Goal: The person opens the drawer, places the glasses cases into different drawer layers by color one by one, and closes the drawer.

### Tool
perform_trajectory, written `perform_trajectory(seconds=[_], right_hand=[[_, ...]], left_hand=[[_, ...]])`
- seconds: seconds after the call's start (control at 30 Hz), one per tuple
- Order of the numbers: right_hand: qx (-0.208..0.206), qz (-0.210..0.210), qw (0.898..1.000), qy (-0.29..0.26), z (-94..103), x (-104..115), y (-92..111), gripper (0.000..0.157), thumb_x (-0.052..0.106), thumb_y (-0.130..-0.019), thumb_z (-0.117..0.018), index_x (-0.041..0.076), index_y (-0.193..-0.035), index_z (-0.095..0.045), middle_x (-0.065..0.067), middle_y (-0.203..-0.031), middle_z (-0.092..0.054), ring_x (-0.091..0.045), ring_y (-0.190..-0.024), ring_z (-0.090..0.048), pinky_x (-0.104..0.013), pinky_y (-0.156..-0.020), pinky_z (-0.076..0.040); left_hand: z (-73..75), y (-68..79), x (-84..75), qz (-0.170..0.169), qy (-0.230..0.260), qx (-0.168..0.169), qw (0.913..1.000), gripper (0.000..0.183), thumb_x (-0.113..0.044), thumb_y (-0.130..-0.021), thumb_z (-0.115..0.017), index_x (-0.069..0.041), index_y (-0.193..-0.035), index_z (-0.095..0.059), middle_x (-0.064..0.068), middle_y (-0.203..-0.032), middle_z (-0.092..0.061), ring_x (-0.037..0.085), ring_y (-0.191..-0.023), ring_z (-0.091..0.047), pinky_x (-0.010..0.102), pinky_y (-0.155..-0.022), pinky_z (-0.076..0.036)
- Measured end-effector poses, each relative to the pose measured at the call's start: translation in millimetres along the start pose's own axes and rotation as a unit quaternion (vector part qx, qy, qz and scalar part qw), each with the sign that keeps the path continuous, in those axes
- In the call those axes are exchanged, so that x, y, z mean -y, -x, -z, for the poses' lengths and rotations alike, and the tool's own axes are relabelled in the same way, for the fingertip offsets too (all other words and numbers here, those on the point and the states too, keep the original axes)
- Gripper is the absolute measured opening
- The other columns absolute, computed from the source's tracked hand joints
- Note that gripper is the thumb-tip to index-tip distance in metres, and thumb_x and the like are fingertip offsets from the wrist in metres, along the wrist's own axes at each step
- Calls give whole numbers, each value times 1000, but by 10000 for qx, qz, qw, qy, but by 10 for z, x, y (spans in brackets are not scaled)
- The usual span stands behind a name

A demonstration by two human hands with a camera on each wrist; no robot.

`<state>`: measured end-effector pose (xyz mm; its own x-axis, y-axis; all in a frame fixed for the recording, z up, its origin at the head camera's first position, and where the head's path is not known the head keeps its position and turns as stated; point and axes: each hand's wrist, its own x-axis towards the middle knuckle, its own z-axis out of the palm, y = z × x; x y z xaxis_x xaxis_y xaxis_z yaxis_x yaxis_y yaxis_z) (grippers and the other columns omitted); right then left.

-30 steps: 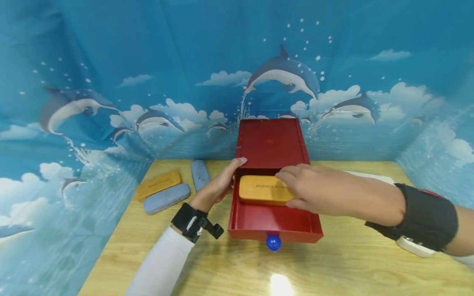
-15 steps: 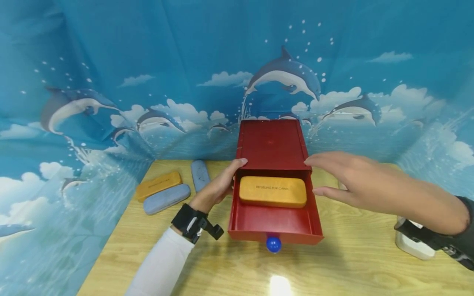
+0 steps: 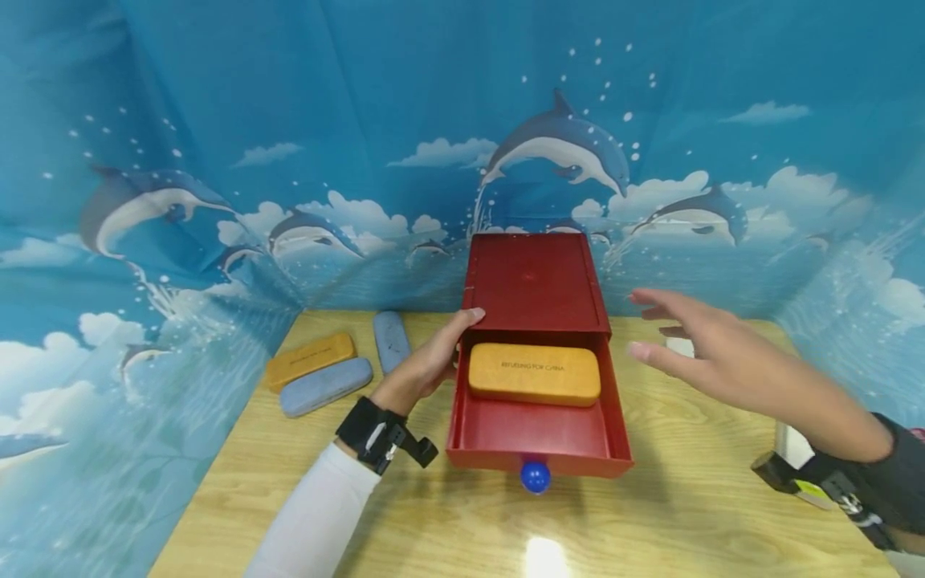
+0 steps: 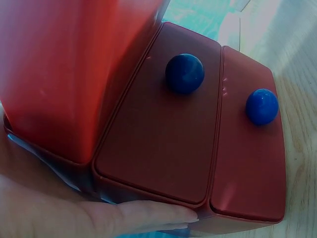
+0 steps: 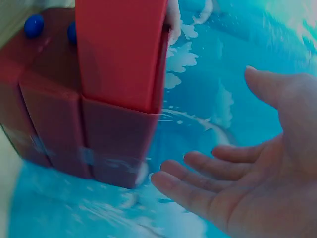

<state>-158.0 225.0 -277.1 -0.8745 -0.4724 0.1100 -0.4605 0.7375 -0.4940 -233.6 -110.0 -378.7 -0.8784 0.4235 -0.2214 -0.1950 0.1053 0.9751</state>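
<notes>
A red drawer cabinet (image 3: pixel 535 281) stands in the middle of the head view. Its top drawer (image 3: pixel 535 429) is pulled out and has a blue round knob (image 3: pixel 535 477). An orange oblong case (image 3: pixel 535 372) with printed lettering lies crosswise in the back of that drawer. My left hand (image 3: pixel 437 353) rests against the cabinet's left side, thumb on top; in the left wrist view its straight fingers lie along the side wall. To the right, my right hand (image 3: pixel 711 341) hovers apart from the cabinet, fingers spread and holding nothing.
On the wooden table's left lie another orange case (image 3: pixel 311 361) and two blue-grey cases, one in front (image 3: pixel 325 387) and one behind (image 3: pixel 391 341). White items, partly hidden by my right arm, lie at the right. A dolphin-print curtain (image 3: pixel 405 160) bounds the table.
My right hand has let go of the orange case in the drawer and moved off to the right, clear of the cabinet. My left hand has stayed in place.
</notes>
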Motion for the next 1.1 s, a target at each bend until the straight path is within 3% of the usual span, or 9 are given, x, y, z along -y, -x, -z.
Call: perform_trajectory(seconds=[0.13,0.3,0.43,0.57,0.67,0.83,0.93,1.1], right_hand=[[113,-438,9931,-1082,-96,-180,-106,64,40,-97,-52,13,-149,-24,-15,-146,-36,-36,-123,-44,-57,-87,-46],[390,-839,9733,-2100,-233,-401,-277,68,43,-100,-45,5,-149,-17,-22,-148,-30,-38,-123,-45,-55,-91,-44],[546,-1043,9465,-3004,-323,-505,-431,72,45,-100,-42,-1,-148,-15,-26,-148,-26,-41,-124,-42,-49,-91,-46],[741,-1222,9116,-3854,-406,-561,-561,72,47,-100,-42,-3,-147,-18,-25,-147,-28,-41,-124,-42,-48,-91,-46],[919,-1380,8876,-4297,-466,-593,-635,70,48,-99,-41,-2,-145,-25,-23,-143,-34,-39,-120,-47,-49,-90,-46],[1097,-1598,8585,-4747,-553,-622,-708,68,52,-98,-39,-1,-140,-36,-22,-133,-48,-36,-110,-56,-52,-88,-47],[1169,-1658,8518,-4830,-600,-632,-733,69,53,-98,-38,-2,-139,-38,-21,-127,-54,-36,-108,-58,-51,-87,-49],[1184,-1760,8500,-4822,-662,-635,-766,69,55,-97,-41,0,-138,-39,-20,-127,-54,-36,-107,-58,-50,-86,-50]], left_hand=[[3,-10,8,19,-67,35,10000,59,-55,-97,-36,-19,-143,-27,14,-135,-40,30,-95,-58,44,-73,-54],[-27,50,-55,-21,-129,65,9999,54,-47,-99,-32,-14,-142,-27,16,-134,-40,30,-95,-58,45,-74,-54],[-26,48,-46,-71,-29,38,10000,58,-53,-96,-38,-14,-139,-32,16,-132,-42,29,-94,-59,46,-73,-54],[-2,-10,18,-39,38,-9,10000,62,-59,-92,-42,-18,-138,-34,14,-132,-43,30,-96,-59,46,-74,-54],[-6,-13,23,-45,26,-46,10000,62,-60,-91,-43,-19,-137,-34,13,-131,-44,31,-98,-58,46,-75,-54],[-13,-10,23,-59,38,-62,10000,62,-60,-91,-42,-18,-137,-36,14,-130,-45,31,-99,-58,46,-76,-53],[-12,-7,21,-80,28,-50,10000,62,-60,-91,-42,-19,-137,-36,13,-130,-46,31,-101,-57,46,-76,-53],[4,-13,30,-90,28,-45,9999,63,-61,-91,-42,-19,-137,-37,13,-130,-46,32,-102,-57,46,-77,-53]])
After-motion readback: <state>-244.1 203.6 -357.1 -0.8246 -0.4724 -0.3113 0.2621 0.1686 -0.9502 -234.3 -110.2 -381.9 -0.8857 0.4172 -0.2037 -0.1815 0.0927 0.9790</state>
